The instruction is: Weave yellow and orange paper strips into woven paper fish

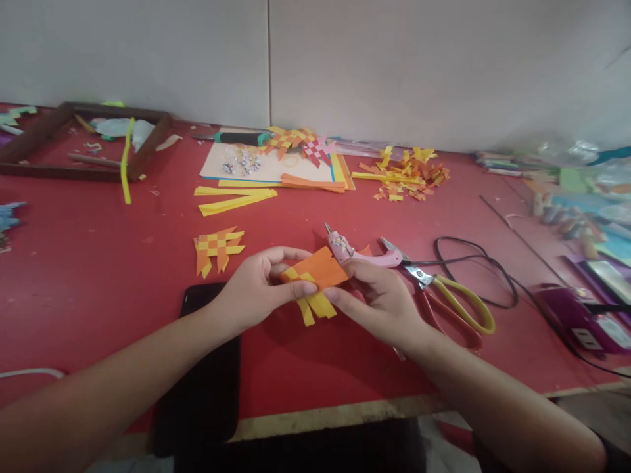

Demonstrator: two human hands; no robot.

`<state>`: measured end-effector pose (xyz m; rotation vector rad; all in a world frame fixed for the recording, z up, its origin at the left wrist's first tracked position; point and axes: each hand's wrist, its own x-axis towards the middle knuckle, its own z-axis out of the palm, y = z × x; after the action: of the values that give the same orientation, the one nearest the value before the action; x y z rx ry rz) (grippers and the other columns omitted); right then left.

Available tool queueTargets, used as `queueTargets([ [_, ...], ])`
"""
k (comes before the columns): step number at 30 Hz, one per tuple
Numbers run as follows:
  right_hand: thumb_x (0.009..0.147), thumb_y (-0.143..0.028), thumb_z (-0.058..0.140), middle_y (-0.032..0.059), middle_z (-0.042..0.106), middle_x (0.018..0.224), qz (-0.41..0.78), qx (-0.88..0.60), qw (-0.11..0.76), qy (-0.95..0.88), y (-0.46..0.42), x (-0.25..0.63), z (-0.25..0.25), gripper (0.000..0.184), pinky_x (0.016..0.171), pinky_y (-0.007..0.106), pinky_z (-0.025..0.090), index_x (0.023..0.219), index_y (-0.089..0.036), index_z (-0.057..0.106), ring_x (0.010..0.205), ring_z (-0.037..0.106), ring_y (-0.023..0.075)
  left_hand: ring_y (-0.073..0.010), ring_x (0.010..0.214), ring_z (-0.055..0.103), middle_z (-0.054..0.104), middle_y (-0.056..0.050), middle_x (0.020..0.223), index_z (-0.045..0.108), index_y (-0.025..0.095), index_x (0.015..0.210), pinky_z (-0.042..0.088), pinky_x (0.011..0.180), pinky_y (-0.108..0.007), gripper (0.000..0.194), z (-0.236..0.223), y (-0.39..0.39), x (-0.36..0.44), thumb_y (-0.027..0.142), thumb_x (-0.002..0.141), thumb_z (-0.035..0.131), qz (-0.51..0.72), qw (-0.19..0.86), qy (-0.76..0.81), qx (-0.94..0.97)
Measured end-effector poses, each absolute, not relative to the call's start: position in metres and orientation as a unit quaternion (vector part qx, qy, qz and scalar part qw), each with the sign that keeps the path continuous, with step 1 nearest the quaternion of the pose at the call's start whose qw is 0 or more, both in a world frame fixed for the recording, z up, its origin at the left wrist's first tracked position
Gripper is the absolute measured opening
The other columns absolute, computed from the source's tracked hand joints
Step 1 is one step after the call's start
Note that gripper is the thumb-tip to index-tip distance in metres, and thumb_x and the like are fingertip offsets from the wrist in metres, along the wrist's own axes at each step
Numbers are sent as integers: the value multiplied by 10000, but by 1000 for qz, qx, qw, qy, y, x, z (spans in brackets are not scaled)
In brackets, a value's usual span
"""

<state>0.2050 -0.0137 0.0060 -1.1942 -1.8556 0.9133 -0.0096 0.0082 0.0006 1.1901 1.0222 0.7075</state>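
Between my two hands is a piece of woven paper strips (320,276), orange on top with yellow strips hanging below. My left hand (266,282) pinches its left side, thumb in front. On the right side, my right hand (377,299) grips it with thumb and fingers. Just behind lies a pink glue gun (365,253) with its tip pointing up and left. Scissors (438,286) with one yellow and one red handle lie partly open beside my right hand. A finished-looking orange and yellow woven paper fish (218,249) rests left of my hands.
A black phone (210,374) lies under my left forearm at the table edge. Yellow paper strips (234,197), a sheet stack (271,169) and orange-yellow scraps (409,174) are further back. A wooden frame (162,128) stands back left. A black cord (473,243) runs to a purple power box (584,318).
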Motion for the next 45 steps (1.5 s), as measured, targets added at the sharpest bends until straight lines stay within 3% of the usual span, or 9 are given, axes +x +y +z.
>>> queueTargets([
  [6, 897, -395, 675, 25, 705, 802, 389, -450, 379, -708, -15, 204, 5, 188, 671, 311, 525, 903, -209, 699, 727, 641, 162, -238, 943, 753, 796, -72, 1047, 676, 203, 1225, 585, 823, -320, 564, 1, 8, -10, 375, 722, 867, 353, 645, 432, 522],
  [12, 891, -269, 670, 35, 737, 795, 315, -420, 372, -765, -15, 203, 7, 97, 682, 302, 538, 851, -199, 724, 723, 677, 151, -190, 833, 742, 792, -58, 995, 690, 195, 1144, 590, 748, -281, 514, 2, 7, -8, 381, 705, 882, 363, 649, 429, 514],
  [21, 927, -280, 631, 45, 721, 800, 302, -444, 377, -755, -14, 205, 7, 164, 687, 305, 517, 830, -184, 721, 724, 648, 148, -103, 681, 685, 724, 32, 752, 647, 207, 1122, 578, 663, -203, 438, 2, 8, -7, 340, 760, 854, 418, 681, 403, 446],
  [29, 912, -327, 650, 31, 696, 751, 311, -493, 383, -717, -14, 207, 5, 195, 578, 285, 466, 783, -190, 701, 643, 599, 134, -116, 813, 658, 692, 9, 876, 693, 216, 1008, 580, 673, -197, 254, -6, 10, -7, 345, 816, 799, 467, 653, 430, 413],
  [36, 863, -284, 721, -40, 585, 636, 256, -482, 428, -720, -14, 208, 2, 215, 526, 244, 415, 707, -199, 599, 551, 487, 85, -75, 589, 507, 498, 56, 689, 670, 236, 997, 545, 608, -197, 163, -11, 10, -8, 376, 968, 592, 478, 644, 423, 422],
  [38, 846, -253, 741, -46, 585, 628, 223, -461, 430, -744, -13, 207, 5, 217, 529, 240, 417, 700, -199, 590, 546, 491, 81, -105, 710, 587, 558, 26, 787, 645, 237, 1044, 582, 699, -244, 240, -10, 7, -7, 455, 956, 597, 453, 652, 403, 455],
  [40, 838, -234, 753, -42, 603, 633, 192, -435, 424, -771, -13, 206, 6, 216, 544, 246, 433, 695, -201, 594, 555, 512, 86, -168, 1004, 645, 622, -43, 1107, 590, 258, 1197, 587, 852, -295, 414, -9, 3, -5, 441, 858, 740, 409, 669, 367, 501],
  [43, 845, -204, 744, -25, 648, 663, 153, -392, 411, -809, -12, 204, 6, 166, 591, 267, 480, 728, -208, 626, 603, 570, 110, -251, 1297, 555, 510, -97, 1436, 420, 321, 1407, 547, 992, -349, 794, -8, -2, -4, 305, 746, 859, 360, 689, 312, 547],
  [45, 848, -183, 735, -17, 672, 682, 141, -366, 412, -823, -11, 203, 4, 137, 622, 280, 509, 756, -215, 638, 640, 605, 127, -265, 1303, 564, 525, -118, 1441, 432, 288, 1398, 547, 1001, -369, 703, -7, -3, -4, 291, 802, 807, 350, 676, 321, 564],
])
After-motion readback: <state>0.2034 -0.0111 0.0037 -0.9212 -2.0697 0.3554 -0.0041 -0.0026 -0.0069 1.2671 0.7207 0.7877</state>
